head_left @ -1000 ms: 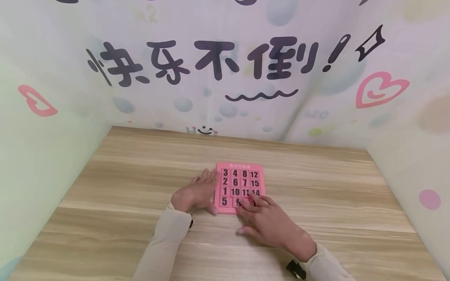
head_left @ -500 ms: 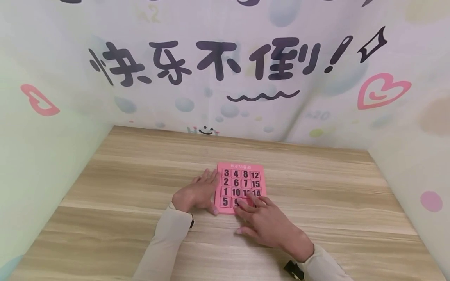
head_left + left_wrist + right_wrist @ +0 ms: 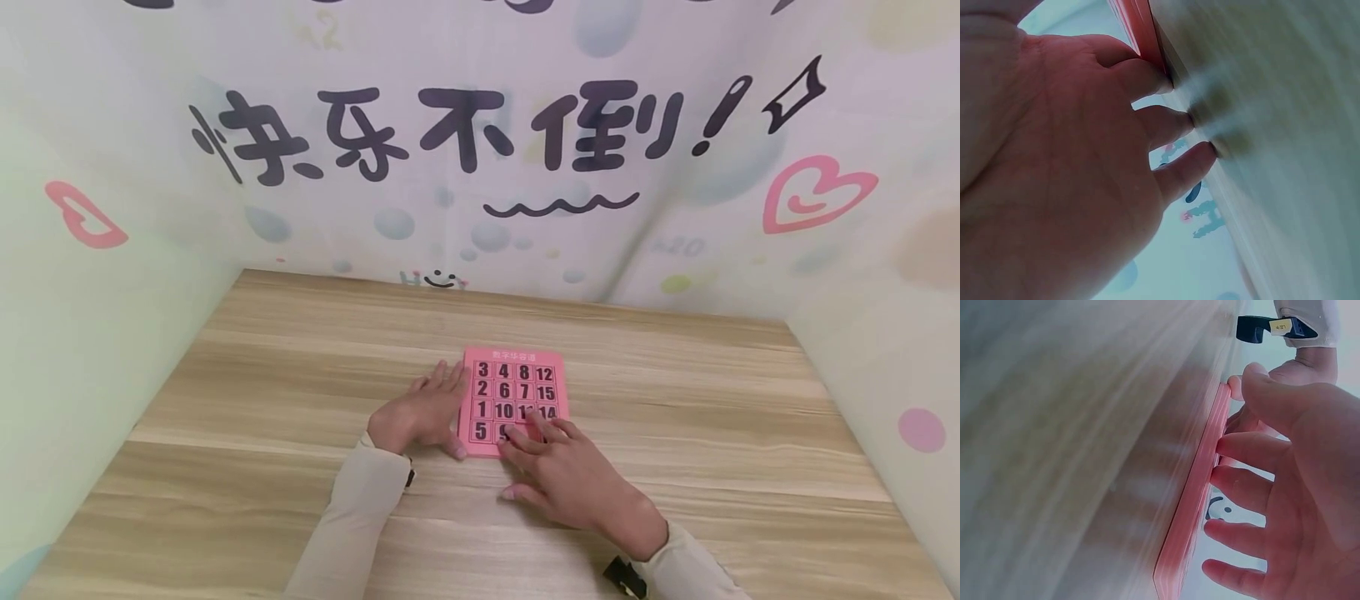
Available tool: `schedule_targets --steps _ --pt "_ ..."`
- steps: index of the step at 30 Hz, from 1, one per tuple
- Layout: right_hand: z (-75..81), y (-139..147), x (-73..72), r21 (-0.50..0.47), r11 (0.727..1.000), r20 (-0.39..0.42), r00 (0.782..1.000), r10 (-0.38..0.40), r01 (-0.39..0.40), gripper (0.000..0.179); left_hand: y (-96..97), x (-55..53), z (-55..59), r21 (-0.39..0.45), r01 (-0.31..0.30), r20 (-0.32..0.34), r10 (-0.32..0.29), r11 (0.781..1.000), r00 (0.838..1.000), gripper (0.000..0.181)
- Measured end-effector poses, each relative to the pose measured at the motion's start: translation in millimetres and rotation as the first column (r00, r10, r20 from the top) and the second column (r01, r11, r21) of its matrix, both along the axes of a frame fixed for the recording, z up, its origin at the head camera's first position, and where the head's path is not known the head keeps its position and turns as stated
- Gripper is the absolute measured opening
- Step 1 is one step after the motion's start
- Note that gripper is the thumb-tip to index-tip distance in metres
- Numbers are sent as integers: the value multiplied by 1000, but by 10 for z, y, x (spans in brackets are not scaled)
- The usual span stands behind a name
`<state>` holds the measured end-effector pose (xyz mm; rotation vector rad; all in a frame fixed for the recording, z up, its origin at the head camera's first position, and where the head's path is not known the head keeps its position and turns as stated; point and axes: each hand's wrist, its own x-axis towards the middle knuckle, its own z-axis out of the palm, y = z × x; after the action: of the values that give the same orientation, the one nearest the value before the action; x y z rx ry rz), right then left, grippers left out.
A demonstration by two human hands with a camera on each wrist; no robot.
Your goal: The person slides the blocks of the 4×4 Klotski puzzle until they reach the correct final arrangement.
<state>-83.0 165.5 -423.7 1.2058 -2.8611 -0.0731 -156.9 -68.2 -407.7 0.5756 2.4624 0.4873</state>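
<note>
A pink number sliding puzzle (image 3: 517, 382) lies flat on the table, its numbered tiles facing up. My left hand (image 3: 420, 412) is at its left side, fingers along the edge and thumb by the lower left corner. In the left wrist view the fingertips (image 3: 1200, 153) reach down to the tabletop beside the puzzle. My right hand (image 3: 581, 483) spreads over the lower right part, index finger on the 9 tile and other fingers near the 11 and 14. These fingers hide the bottom right tiles; a bare red slot shows right of the 9.
The wood-grain table (image 3: 262, 358) extends around the puzzle. A white printed backdrop (image 3: 375, 242) stands along its back, with side panels left and right. Each sleeve (image 3: 360, 492) has a black strap piece at the wrist.
The 9 tile has slid slightly left under my right fingers and now sits beside the 5. My right hand shifted a little left with it; the left hand stays by the edge.
</note>
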Motion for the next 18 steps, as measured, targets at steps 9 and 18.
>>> schedule_targets --steps 9,18 --pt "91 124 -8 -38 998 30 999 -41 42 57 -1 -8 -33 19 -8 12 8 1000 1000 117" --pt "86 365 3 9 997 28 996 -80 79 56 -8 -5 -31 21 -24 23 24 999 999 118"
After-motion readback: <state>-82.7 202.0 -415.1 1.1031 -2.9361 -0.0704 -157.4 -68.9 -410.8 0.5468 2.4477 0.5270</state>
